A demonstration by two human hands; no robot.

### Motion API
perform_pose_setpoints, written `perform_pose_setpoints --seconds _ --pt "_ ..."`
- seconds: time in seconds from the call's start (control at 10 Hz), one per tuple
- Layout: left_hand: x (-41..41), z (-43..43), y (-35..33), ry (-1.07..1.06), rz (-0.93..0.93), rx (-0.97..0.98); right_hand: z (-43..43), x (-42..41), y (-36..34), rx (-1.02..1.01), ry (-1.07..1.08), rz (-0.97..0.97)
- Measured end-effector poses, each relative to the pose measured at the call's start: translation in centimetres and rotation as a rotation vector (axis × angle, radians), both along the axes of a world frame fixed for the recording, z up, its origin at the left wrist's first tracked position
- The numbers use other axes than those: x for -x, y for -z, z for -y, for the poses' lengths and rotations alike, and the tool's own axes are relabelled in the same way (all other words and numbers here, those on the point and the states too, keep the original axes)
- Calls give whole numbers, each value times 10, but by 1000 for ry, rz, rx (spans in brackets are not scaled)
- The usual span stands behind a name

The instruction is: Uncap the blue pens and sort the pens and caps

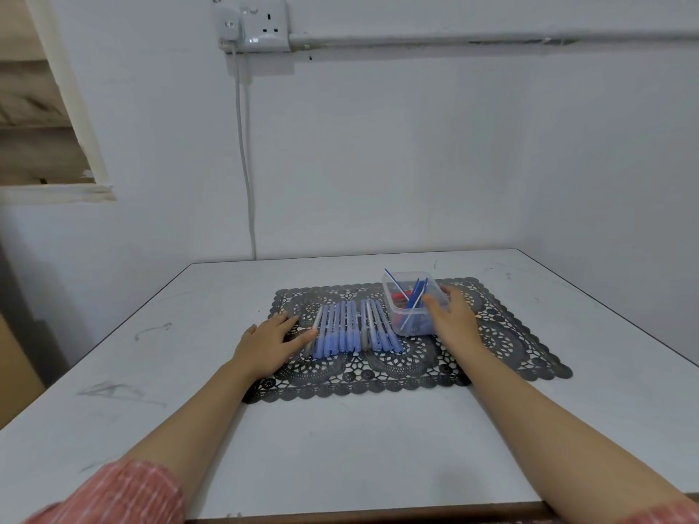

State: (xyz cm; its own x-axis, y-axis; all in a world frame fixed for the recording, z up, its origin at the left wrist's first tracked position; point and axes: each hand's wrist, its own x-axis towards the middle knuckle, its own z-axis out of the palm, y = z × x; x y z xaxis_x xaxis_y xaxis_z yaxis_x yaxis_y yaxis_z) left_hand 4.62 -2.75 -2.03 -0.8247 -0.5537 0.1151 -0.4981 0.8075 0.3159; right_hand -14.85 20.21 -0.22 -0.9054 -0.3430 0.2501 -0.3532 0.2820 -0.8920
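Left hand (268, 344) flat on mat (510, 342), fingers straight, holding nothing. Capped blue pens (355, 330) lie in a row just right of its fingertips, nearest one touching. Right hand (450, 315) grasps near-right corner of tub (401, 315), thumb on near wall. I judge sorting barely begun. Next move: pinch one pen, pull cap straight off.

Pale blue pens (355, 330) lie on a dark grey placemat (491, 353) cut in a lacy floral openwork pattern. The clear container (406, 329) shows red and blue pieces (401, 296). The table (340, 448) is white, and the sleeve (125, 493) is pink with thin white stripes.
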Motion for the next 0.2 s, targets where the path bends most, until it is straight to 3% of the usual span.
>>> perform_pose_setpoints --seconds 0.2 --pt "2 2 2 -26 -86 -38 -1 0 -1 -17 -16 -21"
